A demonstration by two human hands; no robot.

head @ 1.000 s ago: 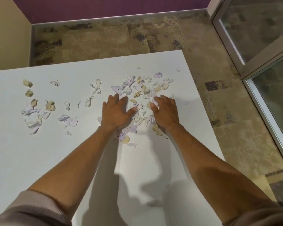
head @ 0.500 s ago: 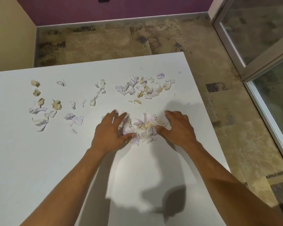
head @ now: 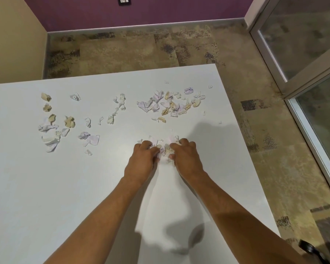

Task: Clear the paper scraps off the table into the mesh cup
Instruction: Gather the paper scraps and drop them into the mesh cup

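Scraps bunch gripped between left hand, right hand.

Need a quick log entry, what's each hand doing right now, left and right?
Left hand: fingers curled, gripping the gathered pile of paper scraps.
Right hand: fingers curled round the same pile from the other side.

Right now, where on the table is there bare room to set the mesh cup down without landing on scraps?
The near half of the table is bare, on either side of the forearms. The far strip is crowded: a dense cluster far right, loose scraps far left. Left hand and right hand grip a gathered pile between them. No cup is in view.
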